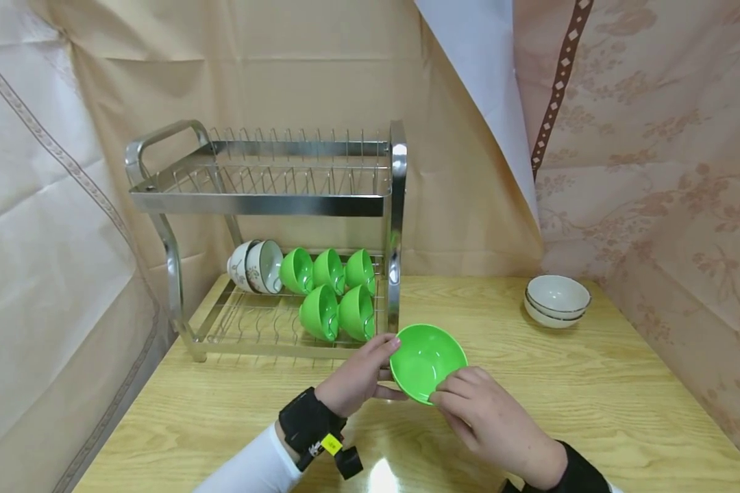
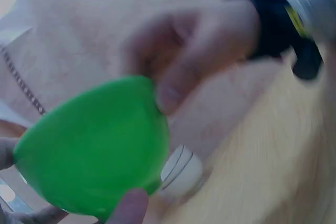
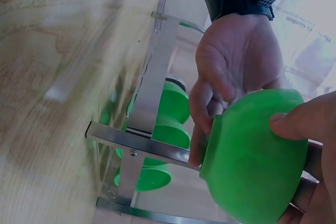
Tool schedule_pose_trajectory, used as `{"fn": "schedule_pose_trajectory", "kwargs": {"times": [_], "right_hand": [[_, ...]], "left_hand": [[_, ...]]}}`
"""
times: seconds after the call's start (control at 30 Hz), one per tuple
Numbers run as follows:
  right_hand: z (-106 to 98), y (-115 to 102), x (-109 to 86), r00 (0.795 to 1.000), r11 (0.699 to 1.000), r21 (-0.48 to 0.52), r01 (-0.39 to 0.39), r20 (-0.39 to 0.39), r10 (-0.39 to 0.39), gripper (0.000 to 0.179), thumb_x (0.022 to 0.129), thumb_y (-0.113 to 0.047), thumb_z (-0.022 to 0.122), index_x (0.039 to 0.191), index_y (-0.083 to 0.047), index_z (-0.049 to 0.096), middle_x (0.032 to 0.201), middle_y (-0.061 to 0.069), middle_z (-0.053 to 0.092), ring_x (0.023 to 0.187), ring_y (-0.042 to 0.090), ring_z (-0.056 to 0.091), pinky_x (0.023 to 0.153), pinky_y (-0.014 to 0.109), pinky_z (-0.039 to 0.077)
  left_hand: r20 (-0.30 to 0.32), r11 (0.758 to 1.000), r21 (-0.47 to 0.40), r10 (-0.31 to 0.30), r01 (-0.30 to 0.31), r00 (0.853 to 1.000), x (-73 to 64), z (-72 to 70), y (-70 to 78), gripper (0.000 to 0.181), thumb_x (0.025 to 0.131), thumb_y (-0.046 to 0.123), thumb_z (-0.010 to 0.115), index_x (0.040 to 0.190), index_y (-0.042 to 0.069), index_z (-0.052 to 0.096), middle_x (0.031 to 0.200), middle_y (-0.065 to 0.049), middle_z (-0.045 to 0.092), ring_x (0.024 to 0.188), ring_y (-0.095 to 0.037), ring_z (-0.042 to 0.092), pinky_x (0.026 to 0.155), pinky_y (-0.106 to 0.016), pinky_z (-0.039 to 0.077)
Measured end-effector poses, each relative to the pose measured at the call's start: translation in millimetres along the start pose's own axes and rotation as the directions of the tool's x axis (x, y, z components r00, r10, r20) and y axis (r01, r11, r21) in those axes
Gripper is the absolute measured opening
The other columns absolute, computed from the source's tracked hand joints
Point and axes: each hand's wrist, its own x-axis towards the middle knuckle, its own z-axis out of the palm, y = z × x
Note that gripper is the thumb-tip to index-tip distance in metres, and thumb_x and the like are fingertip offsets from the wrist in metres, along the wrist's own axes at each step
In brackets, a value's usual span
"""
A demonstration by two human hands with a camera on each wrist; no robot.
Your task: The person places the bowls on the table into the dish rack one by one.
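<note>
Right hand (image 1: 490, 418): fingers curled over the near rim, thumb against the outer wall, a firm pinch on a round, glossy green bowl (image 1: 424, 364), material probably plastic. Left hand (image 1: 359, 378): half-spread, thumb at the opposite rim and fingers reaching beneath toward the foot; presumably this cradles the weight while the right steadies the edge. Bowl is raised above the pale wood-grain table (image 1: 604, 404), just in front of the rack's right end, mouth tilted up toward the wearer. Beyond it, the two-tier silver metal dish rack (image 1: 259, 204): on its lower tier, five matching green bowls (image 1: 318, 313) stand on edge, three behind and two in front, mouths facing roughly right; wire dividers likely keep them from rolling. Left of these, two white floral-patterned bowls (image 1: 265, 267) sit on edge, one nested against the other. Well apart, at the table's far right, white dark-rimmed bowls (image 1: 556, 302) are stacked upright, plausibly to save room
</note>
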Motion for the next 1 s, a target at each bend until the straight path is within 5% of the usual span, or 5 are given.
{"fn": "schedule_pose_trajectory", "kwargs": {"times": [0.23,0.43,0.7,0.83,1.0], "right_hand": [[1,1,-1.2,0.999,1.0,-0.016,0.021,-0.027,-0.022,0.016,0.08,-0.006,0.064,0.093,-0.014,0.068,0.094,-0.008,0.064,0.093,0.012,0.054,0.083,0.034,0.047],[1,2,-0.7,1.0,1.0,0.003,0.007,-0.03,-0.007,0.017,0.096,-0.016,0.052,0.095,-0.013,0.068,0.096,-0.007,0.062,0.095,0.013,0.054,0.086,0.032,0.046],[-3,2,1.8,0.994,0.995,-0.001,-0.097,-0.05,0.097,0.034,0.102,-0.038,0.046,0.112,-0.012,0.065,0.123,0.007,0.058,0.117,0.023,0.049,0.089,0.045,0.049],[0,2,-0.2,0.982,0.982,0.015,-0.187,0.035,0.187,0.035,0.094,-0.036,0.062,0.121,-0.014,0.062,0.13,0.005,0.054,0.124,0.02,0.042,0.093,0.047,0.046],[16,3,-0.8,0.964,0.973,0.013,-0.23,0.139,0.226,0.05,0.086,-0.037,0.072,0.128,-0.014,0.058,0.137,0.004,0.049,0.128,0.019,0.037,0.096,0.049,0.045]], "left_hand": [[0.082,0.995,-0.101,-0.014,0.022,0.997,-0.7,-4.1,-0.2,0.054,0.104,0.035,0.042,0.146,0.005,0.026,0.128,-0.024,0.053,0.107,-0.033,0.058,0.095,-0.055,0.046],[0.08,0.994,-0.113,-0.003,0.012,0.997,-1.0,-5.6,2.4,0.053,0.104,0.033,0.043,0.147,0.006,0.028,0.135,-0.023,0.048,0.11,-0.033,0.056,0.092,-0.049,0.05],[-0.094,0.987,0.089,0.144,-0.136,0.985,-14.8,-15.0,30.1,0.049,0.1,0.021,0.053,0.143,0.008,0.034,0.133,-0.027,0.044,0.107,-0.032,0.056,0.087,-0.048,0.054],[-0.241,0.925,0.338,0.265,-0.175,0.934,-27.6,-29.1,50.5,0.052,0.096,0.03,0.061,0.141,0.018,0.039,0.131,-0.019,0.044,0.11,-0.029,0.052,0.084,-0.047,0.055],[-0.393,0.754,0.652,0.428,-0.082,0.814,-42.6,-50.7,71.0,0.062,0.089,0.047,0.065,0.141,0.024,0.041,0.134,-0.011,0.044,0.113,-0.025,0.045,0.081,-0.046,0.055]]}}
